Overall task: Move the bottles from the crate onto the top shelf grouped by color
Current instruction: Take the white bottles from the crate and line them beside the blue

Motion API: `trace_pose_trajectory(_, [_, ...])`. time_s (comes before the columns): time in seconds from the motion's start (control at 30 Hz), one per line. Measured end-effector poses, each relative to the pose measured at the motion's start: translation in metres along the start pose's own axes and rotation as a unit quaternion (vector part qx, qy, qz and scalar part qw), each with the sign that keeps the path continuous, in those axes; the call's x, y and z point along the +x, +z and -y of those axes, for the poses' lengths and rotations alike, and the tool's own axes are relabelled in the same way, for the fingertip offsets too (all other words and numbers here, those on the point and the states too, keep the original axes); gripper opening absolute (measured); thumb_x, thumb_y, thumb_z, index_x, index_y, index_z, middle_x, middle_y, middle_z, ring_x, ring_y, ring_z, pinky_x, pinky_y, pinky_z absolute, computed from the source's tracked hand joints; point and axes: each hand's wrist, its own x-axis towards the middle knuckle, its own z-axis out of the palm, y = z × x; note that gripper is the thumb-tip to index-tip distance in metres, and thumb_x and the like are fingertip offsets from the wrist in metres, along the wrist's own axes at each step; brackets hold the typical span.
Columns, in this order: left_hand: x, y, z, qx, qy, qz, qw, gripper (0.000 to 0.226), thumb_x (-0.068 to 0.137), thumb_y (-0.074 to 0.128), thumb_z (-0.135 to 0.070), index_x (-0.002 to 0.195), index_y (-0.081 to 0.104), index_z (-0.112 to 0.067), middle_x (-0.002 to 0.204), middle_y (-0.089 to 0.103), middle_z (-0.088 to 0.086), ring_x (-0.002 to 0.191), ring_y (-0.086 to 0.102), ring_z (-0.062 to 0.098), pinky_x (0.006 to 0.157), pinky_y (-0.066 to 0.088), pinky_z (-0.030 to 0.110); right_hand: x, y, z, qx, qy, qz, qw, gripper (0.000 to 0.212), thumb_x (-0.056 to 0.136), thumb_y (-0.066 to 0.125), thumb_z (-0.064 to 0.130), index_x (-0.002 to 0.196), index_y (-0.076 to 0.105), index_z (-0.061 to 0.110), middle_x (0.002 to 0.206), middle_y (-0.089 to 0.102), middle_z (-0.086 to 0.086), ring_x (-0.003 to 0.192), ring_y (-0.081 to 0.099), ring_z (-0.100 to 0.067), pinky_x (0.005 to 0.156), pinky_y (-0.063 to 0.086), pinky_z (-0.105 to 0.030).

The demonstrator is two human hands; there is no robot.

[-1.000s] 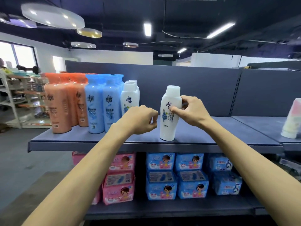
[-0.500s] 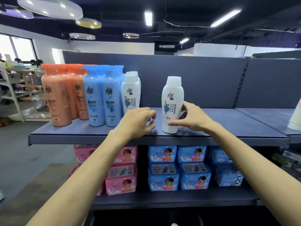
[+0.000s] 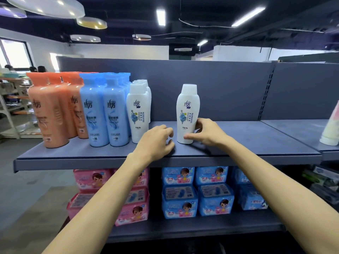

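Note:
A white bottle (image 3: 188,107) stands upright on the grey top shelf (image 3: 238,143), apart from the others. My right hand (image 3: 205,133) holds its lower part, thumb at the front of the base and fingers curled round its right side. Just left of the bottle, my left hand (image 3: 156,142) hovers over the shelf's front with loosely curled fingers and holds nothing. Further left stand grouped rows: orange bottles (image 3: 49,114), blue bottles (image 3: 106,114) and a row of white bottles (image 3: 137,110). The crate is out of view.
A gap of bare shelf lies between the white row and the held bottle. On the neighbouring shelf at the right edge lies a pale bottle (image 3: 332,129). Below are pink packs (image 3: 91,180) and blue packs (image 3: 198,195).
The white bottle has been set down on the shelf. My right hand slid from the bottle's neck to its base, and my left hand dropped lower.

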Motion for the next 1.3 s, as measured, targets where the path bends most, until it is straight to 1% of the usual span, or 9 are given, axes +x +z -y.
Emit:
trace_pose_trajectory(0.17, [0.012,0.010,0.003,0.048,-0.030,-0.003,0.998,0.020,0.089,0.051,-0.028,0.101,0.058,-0.014,0.094,0.059,0.003,0.091,0.054,0.025,0.073,0.049,0.039,0.016,0.001,-0.005,0.033,0.024,0.003,0.999,0.056,0.069,0.089,0.025,0.117,0.063,0.013,0.107,0.071,-0.001,0.089,0.071,-0.015,0.062,0.061,-0.027])
trace_pose_trajectory(0.4, [0.027,0.023,0.010,0.062,-0.072,-0.008,0.995,0.018,0.089,0.051,-0.026,0.095,0.057,-0.011,0.093,0.055,0.004,0.091,0.052,0.025,0.070,0.048,0.039,0.042,0.009,-0.008,-0.005,0.013,-0.008,1.000,0.047,0.070,0.088,0.026,0.110,0.066,0.014,0.095,0.074,0.003,0.081,0.073,-0.014,0.065,0.058,-0.020])
trace_pose_trajectory(0.53, [0.037,0.027,0.011,0.052,-0.081,0.001,0.995,0.017,0.089,0.051,-0.024,0.092,0.056,-0.008,0.095,0.052,0.007,0.093,0.051,0.026,0.072,0.048,0.040,0.059,0.018,-0.011,-0.003,0.015,-0.015,1.000,0.044,0.070,0.088,0.027,0.106,0.068,0.013,0.094,0.075,0.001,0.084,0.072,-0.016,0.075,0.060,-0.033])
trace_pose_trajectory(0.73, [0.051,0.035,0.012,0.069,-0.095,0.032,0.993,0.009,0.088,0.049,-0.016,0.092,0.054,-0.010,0.096,0.050,0.008,0.097,0.050,0.030,0.070,0.044,0.040,0.089,0.027,-0.013,-0.035,0.010,-0.017,0.999,0.036,0.072,0.087,0.029,0.098,0.071,0.009,0.090,0.075,-0.001,0.084,0.072,-0.017,0.075,0.058,-0.032])
trace_pose_trajectory(0.8, [0.055,0.036,0.013,0.073,-0.102,0.046,0.991,0.013,0.089,0.048,-0.015,0.098,0.055,-0.010,0.100,0.050,0.008,0.101,0.049,0.029,0.070,0.040,0.039,0.099,0.030,-0.013,-0.038,0.008,-0.013,0.999,0.035,0.073,0.086,0.028,0.098,0.072,0.008,0.090,0.076,-0.002,0.083,0.071,-0.017,0.071,0.057,-0.025])
trace_pose_trajectory(0.93, [0.059,0.037,0.016,0.061,-0.104,0.049,0.991,0.024,0.090,0.049,-0.015,0.111,0.059,-0.015,0.105,0.051,0.008,0.106,0.049,0.028,0.076,0.044,0.041,0.116,0.037,-0.012,-0.011,0.008,-0.004,1.000,0.032,0.073,0.086,0.022,0.098,0.072,0.007,0.087,0.074,-0.002,0.070,0.066,-0.006,0.048,0.045,-0.007])
trace_pose_trajectory(1.07, [0.059,0.040,0.018,0.077,-0.099,0.040,0.991,0.022,0.091,0.048,-0.015,0.111,0.058,-0.014,0.107,0.052,0.008,0.108,0.048,0.027,0.074,0.042,0.040,0.135,0.048,-0.012,-0.027,0.012,-0.010,1.000,0.033,0.071,0.084,0.026,0.094,0.071,0.006,0.087,0.075,-0.004,0.080,0.072,-0.019,0.062,0.060,-0.026])
trace_pose_trajectory(1.17, [0.060,0.041,0.019,0.086,-0.097,0.038,0.991,0.019,0.091,0.047,-0.014,0.107,0.057,-0.012,0.107,0.052,0.008,0.107,0.047,0.028,0.075,0.044,0.041,0.144,0.054,-0.012,-0.027,0.015,-0.012,0.999,0.035,0.070,0.086,0.032,0.090,0.070,0.008,0.084,0.074,-0.001,0.076,0.070,-0.015,0.059,0.056,-0.021])
trace_pose_trajectory(1.3, [0.061,0.040,0.018,0.088,-0.096,0.033,0.991,0.019,0.090,0.045,-0.013,0.105,0.057,-0.012,0.109,0.052,0.007,0.107,0.045,0.027,0.073,0.046,0.041,0.150,0.063,-0.017,-0.022,0.021,-0.023,0.999,0.035,0.070,0.086,0.035,0.090,0.071,0.009,0.085,0.074,-0.001,0.087,0.069,-0.016,0.077,0.058,-0.034])
